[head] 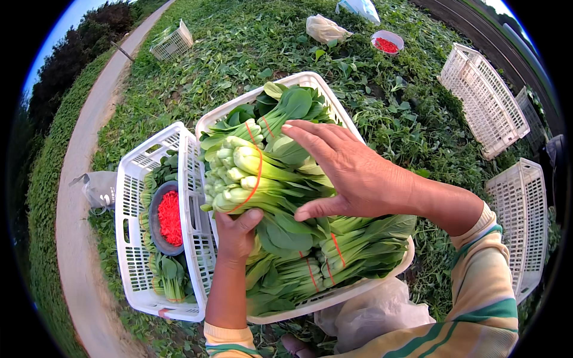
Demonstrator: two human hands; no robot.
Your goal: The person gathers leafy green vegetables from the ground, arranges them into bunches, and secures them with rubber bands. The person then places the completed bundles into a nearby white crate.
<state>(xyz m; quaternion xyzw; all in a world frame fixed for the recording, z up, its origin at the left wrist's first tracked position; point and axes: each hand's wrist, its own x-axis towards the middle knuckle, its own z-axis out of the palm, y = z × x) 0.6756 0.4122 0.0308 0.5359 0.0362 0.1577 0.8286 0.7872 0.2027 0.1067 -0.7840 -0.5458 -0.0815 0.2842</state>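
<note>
A bunch of bok choy (250, 179) bound with a red rubber band lies above other bunches, its pale stem ends pointing left. My left hand (238, 235) supports it from below near the stems, thumb against the underside. Spread over its leaves is my right hand (344, 168), thumb and fingers apart; whether it touches the leaves I cannot tell. Beneath, a white plastic crate (309, 79) holds several banded bunches, including a bok choy bunch (358, 250) at the lower right. The palm of my left hand is partly hidden.
At left, a white perforated crate (192, 215) holds bok choy and a grey bowl (154, 215) of red rubber bands (170, 219). More crates (485, 98) stand at right. A pale bowl (395, 35) and plastic bag (327, 29) lie ahead. Another plastic bag (376, 308) sits by my crate.
</note>
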